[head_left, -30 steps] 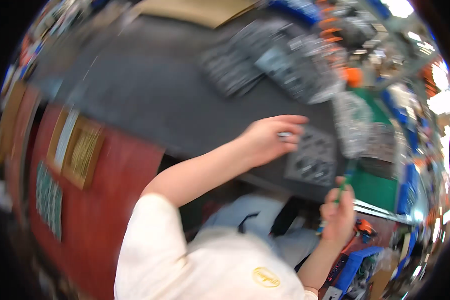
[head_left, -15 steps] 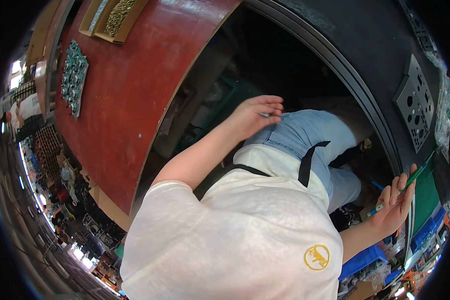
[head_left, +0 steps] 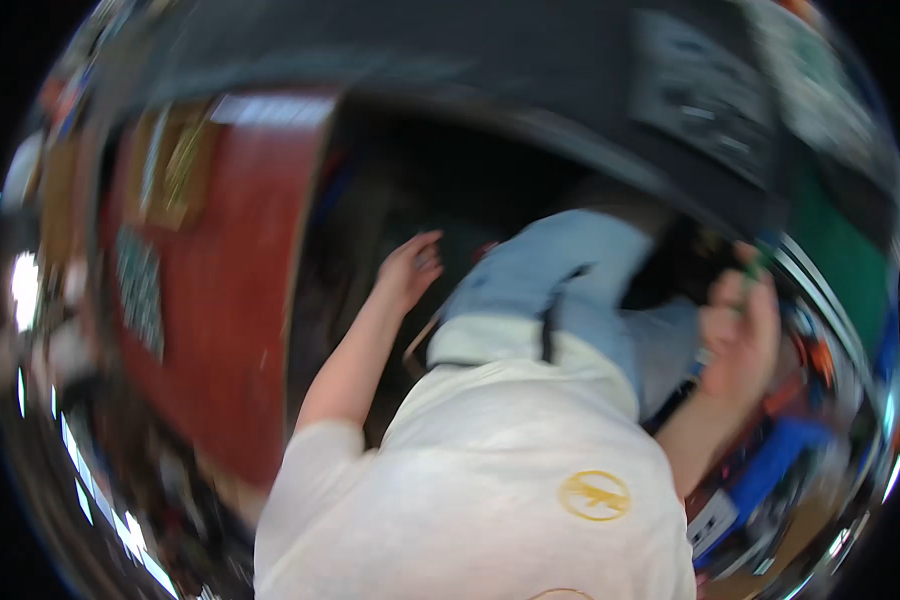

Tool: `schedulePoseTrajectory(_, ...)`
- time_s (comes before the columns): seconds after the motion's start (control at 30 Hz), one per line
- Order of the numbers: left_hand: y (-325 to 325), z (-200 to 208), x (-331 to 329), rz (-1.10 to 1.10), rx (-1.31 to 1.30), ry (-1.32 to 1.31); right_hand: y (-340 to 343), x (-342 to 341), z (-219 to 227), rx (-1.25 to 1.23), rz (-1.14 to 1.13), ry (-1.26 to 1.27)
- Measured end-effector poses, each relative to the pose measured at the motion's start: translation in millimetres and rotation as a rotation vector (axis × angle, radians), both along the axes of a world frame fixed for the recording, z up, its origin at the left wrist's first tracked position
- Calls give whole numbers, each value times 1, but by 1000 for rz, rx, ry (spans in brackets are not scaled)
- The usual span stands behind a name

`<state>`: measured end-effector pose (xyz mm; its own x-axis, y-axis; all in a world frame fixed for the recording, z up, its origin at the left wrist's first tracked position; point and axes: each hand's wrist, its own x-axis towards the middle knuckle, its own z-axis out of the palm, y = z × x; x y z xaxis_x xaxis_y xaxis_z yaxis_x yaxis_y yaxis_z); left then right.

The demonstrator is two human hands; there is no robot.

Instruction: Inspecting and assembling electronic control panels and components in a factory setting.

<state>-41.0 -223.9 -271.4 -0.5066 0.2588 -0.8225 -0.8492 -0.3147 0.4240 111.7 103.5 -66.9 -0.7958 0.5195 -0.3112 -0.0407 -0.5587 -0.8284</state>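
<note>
My right hand (head_left: 740, 335) is closed around a slim, pen-like green tool (head_left: 753, 272), which points up and away from the fingers. Motion blur hides the tool's exact kind. It is raised beside the edge of the dark tabletop (head_left: 370, 50). My left hand (head_left: 411, 270) hangs in the gap between the red board and my blue jeans (head_left: 550, 265). Its fingers are loosely bent and look apart, touching no surface; no held thing can be made out through the blur.
On the left, a red tabletop (head_left: 235, 290) carries a cardboard box (head_left: 170, 215) of small parts and a greenish cluster of pieces (head_left: 140, 290). A grey plate with holes (head_left: 695, 95) lies on the dark top. Blue bins (head_left: 785, 460) stand at the lower right.
The view has swung, and the dark tabletop now spans the top of the picture. My left hand has drawn left, away from my jeans. The right hand still grips the green tool.
</note>
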Motion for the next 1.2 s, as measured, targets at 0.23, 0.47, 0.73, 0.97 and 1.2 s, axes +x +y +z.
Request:
schedulePoseTrajectory(0.23,137,96,-25,-537,493,78,-8,43,-7,-163,-270,177)
schedulePoseTrajectory(0.47,225,125,10,-941,636,-63,-58,126,-1,-72,-766,180)
schedulePoseTrajectory(0.73,217,111,49,-996,610,-427,-105,140,-33,13,-1021,-3)
schedulePoseTrajectory(0.97,205,114,28,-858,509,-303,-80,109,-27,-21,-856,-10)
schedulePoseTrajectory(1.2,213,102,23,-792,454,-280,-56,94,-49,-95,-735,53)
